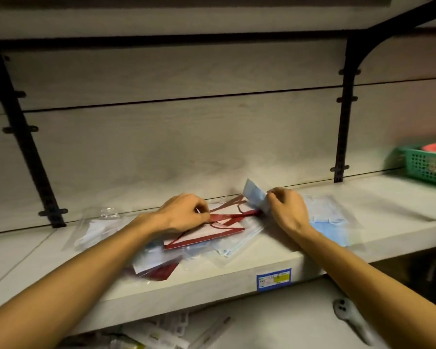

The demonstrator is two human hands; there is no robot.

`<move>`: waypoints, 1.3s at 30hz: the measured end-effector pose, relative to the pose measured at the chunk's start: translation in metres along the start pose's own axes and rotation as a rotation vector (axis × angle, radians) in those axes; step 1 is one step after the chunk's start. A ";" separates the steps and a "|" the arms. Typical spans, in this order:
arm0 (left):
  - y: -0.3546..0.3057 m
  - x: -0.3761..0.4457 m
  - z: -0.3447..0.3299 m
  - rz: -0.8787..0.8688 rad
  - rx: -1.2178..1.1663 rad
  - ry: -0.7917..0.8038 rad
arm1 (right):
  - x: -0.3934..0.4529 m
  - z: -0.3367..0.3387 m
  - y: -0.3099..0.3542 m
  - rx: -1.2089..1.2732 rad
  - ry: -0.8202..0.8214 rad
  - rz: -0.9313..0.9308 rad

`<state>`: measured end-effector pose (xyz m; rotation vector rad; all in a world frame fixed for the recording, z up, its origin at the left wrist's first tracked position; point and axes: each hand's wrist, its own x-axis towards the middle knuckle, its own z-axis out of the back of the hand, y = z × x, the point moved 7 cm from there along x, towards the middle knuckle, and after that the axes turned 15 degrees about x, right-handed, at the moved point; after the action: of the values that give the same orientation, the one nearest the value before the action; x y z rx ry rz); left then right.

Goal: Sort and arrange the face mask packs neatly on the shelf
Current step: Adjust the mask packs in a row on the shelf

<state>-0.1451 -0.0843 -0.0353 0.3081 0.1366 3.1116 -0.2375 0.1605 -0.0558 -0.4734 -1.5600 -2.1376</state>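
A loose pile of face mask packs lies on the pale shelf [237,273]. A red and white pack [211,235] lies on top of the pile, over several clear packs of blue masks [232,248]. My left hand [184,212] has its fingers curled on the red pack's upper edge. My right hand [287,207] pinches a blue mask pack [254,195] and holds it tilted up near the back wall. Another blue mask pack [330,220] lies flat to the right of that hand. A white mask pack [96,230] lies at the left. A dark red pack [161,270] pokes out near the front edge.
A green mesh basket [423,165] with something red inside stands on the shelf at far right. Black brackets [342,122] run up the back wall. A blue price label [273,278] is stuck on the shelf's front edge. The lower shelf holds small packets [161,333] and a grey tool [350,316].
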 end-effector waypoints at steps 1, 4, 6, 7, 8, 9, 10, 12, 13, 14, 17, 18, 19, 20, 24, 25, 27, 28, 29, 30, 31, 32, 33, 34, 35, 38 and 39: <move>0.003 -0.002 0.003 0.006 0.029 -0.044 | 0.001 0.001 0.000 0.060 -0.031 -0.005; 0.012 -0.014 0.014 0.069 0.077 -0.188 | 0.000 0.000 0.006 0.202 -0.042 0.026; 0.018 -0.025 0.023 0.147 0.069 -0.293 | -0.001 0.002 0.015 0.302 -0.039 0.050; 0.022 -0.031 0.028 0.191 0.053 -0.337 | -0.002 0.004 0.020 0.335 -0.046 0.060; 0.027 -0.037 0.033 0.231 0.024 -0.374 | -0.002 0.006 0.028 0.357 -0.058 0.072; 0.031 -0.042 0.038 0.265 -0.010 -0.401 | -0.002 0.009 0.036 0.377 -0.070 0.083; 0.035 -0.048 0.043 0.297 -0.047 -0.417 | -0.002 0.010 0.045 0.405 -0.079 0.089; 0.043 -0.063 0.053 0.352 -0.153 -0.426 | -0.003 0.010 0.067 0.480 -0.087 0.085; 0.047 -0.071 0.058 0.367 -0.207 -0.430 | -0.005 0.009 0.078 0.525 -0.087 0.073; 0.049 -0.080 0.063 0.374 -0.244 -0.436 | -0.007 0.006 0.089 0.575 -0.084 0.057; 0.059 -0.112 0.076 0.384 -0.295 -0.453 | -0.022 -0.008 0.118 0.743 -0.067 0.005; 0.065 -0.126 0.079 0.390 -0.311 -0.455 | -0.029 -0.016 0.127 0.780 -0.057 -0.008; 0.070 -0.141 0.082 0.390 -0.324 -0.459 | -0.037 -0.024 0.136 0.803 -0.045 -0.016; 0.077 -0.158 0.086 0.387 -0.329 -0.465 | -0.046 -0.033 0.145 0.818 -0.034 -0.017; 0.112 -0.235 0.100 0.366 -0.261 -0.433 | -0.088 -0.075 0.191 0.880 -0.014 -0.027; 0.121 -0.256 0.101 0.354 -0.257 -0.403 | -0.100 -0.087 0.204 0.885 -0.014 -0.029; 0.143 -0.301 0.104 0.343 -0.247 -0.372 | -0.127 -0.111 0.231 0.892 -0.015 -0.022; 0.155 -0.325 0.106 0.352 -0.249 -0.375 | -0.142 -0.124 0.246 0.900 -0.014 -0.013; 0.168 -0.349 0.109 0.363 -0.285 -0.390 | -0.158 -0.138 0.262 0.914 -0.017 0.000; 0.182 -0.372 0.110 0.376 -0.371 -0.413 | -0.174 -0.151 0.279 0.928 -0.027 0.013; 0.198 -0.396 0.110 0.398 -0.482 -0.438 | -0.191 -0.165 0.297 0.942 -0.038 0.025; 0.216 -0.420 0.113 0.435 -0.568 -0.469 | -0.208 -0.180 0.315 0.960 -0.038 0.038; 0.234 -0.445 0.116 0.478 -0.619 -0.500 | -0.224 -0.197 0.333 0.983 -0.024 0.050; 0.251 -0.468 0.120 0.527 -0.639 -0.526 | -0.239 -0.215 0.350 1.006 0.002 0.057; 0.268 -0.491 0.124 0.575 -0.652 -0.544 | -0.255 -0.233 0.364 1.025 0.035 0.058; 0.313 -0.551 0.132 0.728 -0.659 -0.567 | -0.292 -0.288 0.399 1.017 0.152 0.064; 0.329 -0.567 0.131 0.789 -0.670 -0.579 | -0.302 -0.305 0.408 0.998 0.194 0.064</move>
<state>0.4358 -0.4119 0.0112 1.4726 -1.2663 3.2627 0.2333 -0.1893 0.0211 0.0321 -2.1652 -1.0741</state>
